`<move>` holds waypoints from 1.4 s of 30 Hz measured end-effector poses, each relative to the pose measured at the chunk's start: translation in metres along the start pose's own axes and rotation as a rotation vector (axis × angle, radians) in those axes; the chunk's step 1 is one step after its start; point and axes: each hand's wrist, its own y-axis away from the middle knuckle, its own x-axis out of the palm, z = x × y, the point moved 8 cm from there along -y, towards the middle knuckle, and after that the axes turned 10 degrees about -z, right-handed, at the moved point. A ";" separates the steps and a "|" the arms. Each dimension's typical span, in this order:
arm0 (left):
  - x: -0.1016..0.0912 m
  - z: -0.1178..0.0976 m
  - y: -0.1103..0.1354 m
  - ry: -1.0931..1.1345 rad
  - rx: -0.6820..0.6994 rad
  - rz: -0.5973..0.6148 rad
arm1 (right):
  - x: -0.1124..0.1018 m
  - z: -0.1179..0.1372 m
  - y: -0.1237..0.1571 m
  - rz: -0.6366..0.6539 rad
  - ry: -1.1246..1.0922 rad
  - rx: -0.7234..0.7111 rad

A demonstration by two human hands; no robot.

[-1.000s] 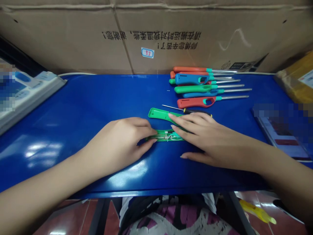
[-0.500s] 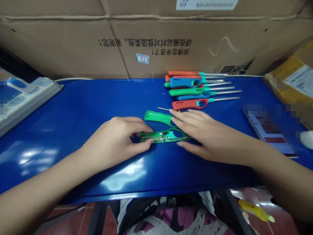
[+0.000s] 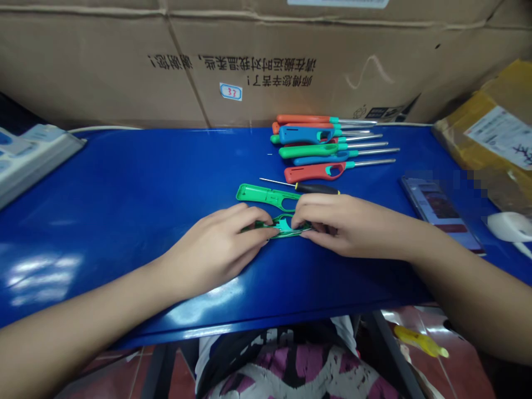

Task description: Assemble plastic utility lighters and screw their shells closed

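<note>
An opened green lighter half (image 3: 286, 235), with a teal trigger and small inner parts, lies on the blue table between my hands. My left hand (image 3: 224, 244) pinches at its middle, thumb and fingers close to the inner parts. My right hand (image 3: 332, 221) has thumb and forefinger closed on its right end beside the trigger. Just beyond lies the other green casing half (image 3: 261, 194), its inside facing up and its right end partly behind my right fingers. A screwdriver (image 3: 313, 189) with a black and yellow handle rests behind that.
Several long-necked lighters (image 3: 316, 173) in red, green, blue and orange are piled at the back. A phone (image 3: 443, 213) and a white object (image 3: 510, 226) lie to the right. A power strip (image 3: 37, 155) is at left, and a large cardboard box (image 3: 124, 72) walls the back.
My left hand has shifted right from the casing's left end to its middle. My right fingers, stretched out before, have curled in on the right end. The whole view has shifted slightly.
</note>
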 end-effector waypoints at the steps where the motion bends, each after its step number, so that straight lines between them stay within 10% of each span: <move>1: 0.000 0.000 0.000 0.003 0.006 -0.004 | 0.000 0.000 0.000 0.004 -0.015 0.003; 42: -0.001 -0.005 0.001 -0.101 0.072 0.006 | 0.009 -0.002 -0.009 -0.185 -0.126 0.120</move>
